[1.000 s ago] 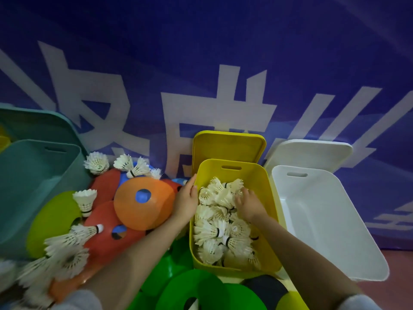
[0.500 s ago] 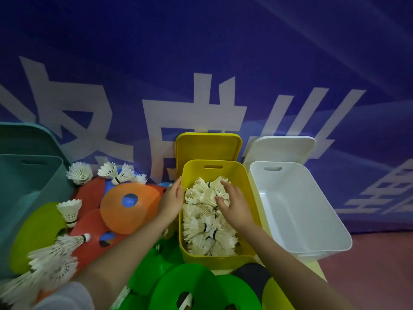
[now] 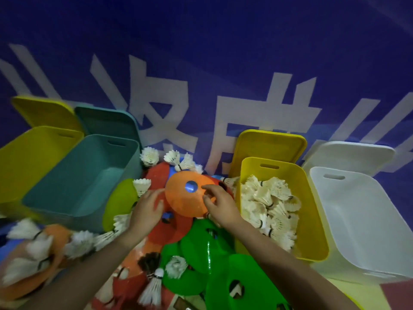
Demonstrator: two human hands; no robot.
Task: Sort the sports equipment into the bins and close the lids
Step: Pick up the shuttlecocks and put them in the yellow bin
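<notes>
An orange disc cone with a round hole lies on top of a pile of red cones and green cones. My left hand reaches to its left edge, fingers spread, thumb by the rim. My right hand rests loosely curved fingers on the cone's right side. A yellow bin to the right is heaped with white shuttlecocks, its lid standing open behind. Loose shuttlecocks lie scattered around the pile.
An empty white bin stands far right. On the left stand an empty teal bin and another yellow bin, all with their lids up. A yellow-green cone leans by the teal bin. A blue banner wall rises behind.
Both hands have left the shuttlecock-filled yellow bin and moved left onto the orange cone. The view has swung left, bringing the teal and second yellow bin into sight.
</notes>
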